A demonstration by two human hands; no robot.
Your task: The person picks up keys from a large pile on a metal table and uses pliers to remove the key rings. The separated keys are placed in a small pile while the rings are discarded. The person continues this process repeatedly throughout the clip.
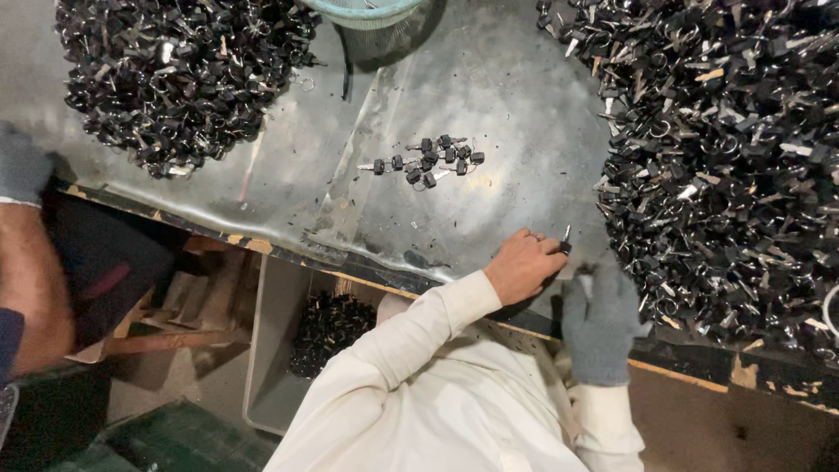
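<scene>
My left hand (523, 265) is bare and rests near the front edge of the metal tabletop (498, 87). Its fingers are closed on a small black-headed key (565, 244) with the blade pointing up. My right hand (601, 322) wears a grey glove and lies just right of the left one. Its fingers stretch toward the edge of a large heap of black-headed keys (725, 157), and nothing shows in its grip. A short cluster of several keys (433, 160) lies apart in the middle of the table.
A second heap of keys (183, 70) fills the far left of the table. A teal basket (367, 10) stands at the back. Below the table edge, an open box (325, 328) holds more keys. Another person's gloved hand (19, 166) and forearm are at the left.
</scene>
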